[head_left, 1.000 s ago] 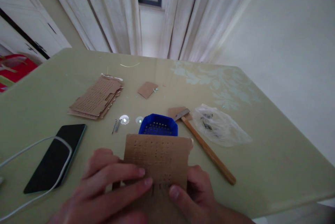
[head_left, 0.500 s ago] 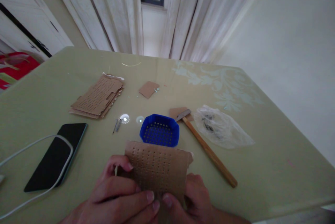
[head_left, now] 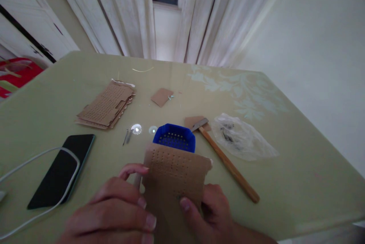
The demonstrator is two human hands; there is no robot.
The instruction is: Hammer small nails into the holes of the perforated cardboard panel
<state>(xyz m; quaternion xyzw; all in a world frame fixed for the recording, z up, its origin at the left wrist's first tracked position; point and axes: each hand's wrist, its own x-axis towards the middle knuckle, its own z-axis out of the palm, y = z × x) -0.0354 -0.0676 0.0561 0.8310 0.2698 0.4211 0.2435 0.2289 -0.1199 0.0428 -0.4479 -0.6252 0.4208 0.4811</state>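
A piece of brown cardboard [head_left: 173,175] with rows of punched holes is tilted up in front of me. My right hand [head_left: 209,213] grips its lower right edge, thumb on the face and fingers behind. A small dark spot lies by the thumb tip. At the cardboard's left edge is my left hand [head_left: 119,206], its fingers bent and close together. One of its fingertips touches that edge. A narrow greyish strip shows beside this finger; I cannot make out what it is. Partly hidden behind the cardboard is a blue basket [head_left: 174,135] with holes.
A hammer [head_left: 228,162] lies right of the basket, its head on a cardboard scrap, beside a clear plastic bag [head_left: 242,137]. Left are nails [head_left: 128,137], a cardboard stack [head_left: 107,103] and a phone [head_left: 61,171] with a white cable [head_left: 75,170] across it. Another cardboard square [head_left: 162,97] lies farther back.
My left hand has drawn back to the left, off the face of the cardboard. The cardboard has risen slightly and covers more of the blue basket. My right hand keeps its grip.
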